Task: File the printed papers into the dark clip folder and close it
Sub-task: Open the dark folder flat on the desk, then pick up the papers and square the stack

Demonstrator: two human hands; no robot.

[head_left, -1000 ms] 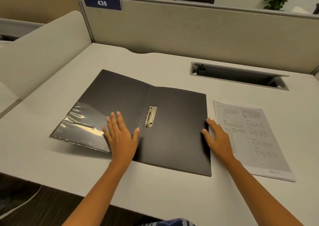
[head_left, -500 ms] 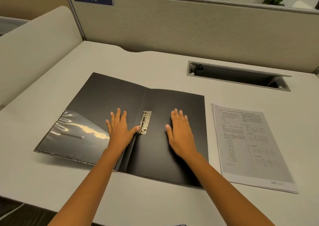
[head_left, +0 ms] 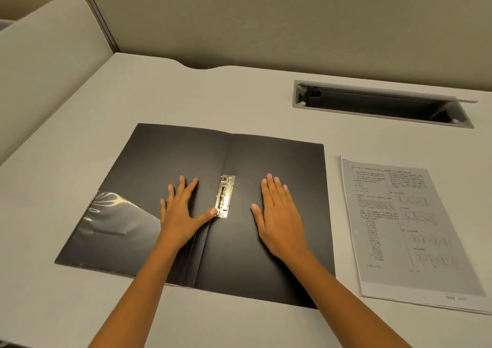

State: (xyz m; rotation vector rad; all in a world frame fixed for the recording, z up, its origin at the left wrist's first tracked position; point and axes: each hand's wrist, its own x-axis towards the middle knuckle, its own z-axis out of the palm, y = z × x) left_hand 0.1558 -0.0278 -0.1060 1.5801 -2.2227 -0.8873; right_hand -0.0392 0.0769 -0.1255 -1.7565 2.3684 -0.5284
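Head view shows the dark clip folder [head_left: 277, 209] open on the desk [head_left: 186, 95], both hands flat, fingers spread, gripping nothing; left hand [head_left: 181, 214] has its thumb at the metal clip [head_left: 225, 196], right hand [head_left: 279, 220] presses the right cover. I would lift the clip lever first while pressing the cover, then bring the printed papers [head_left: 410, 228], lying just right of the folder, under it squarely.

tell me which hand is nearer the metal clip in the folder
Left. The left hand lies flat on the folder's left flap, its thumb tip touching the lower end of the metal clip. The right hand lies flat on the right flap, clearly apart from the clip.
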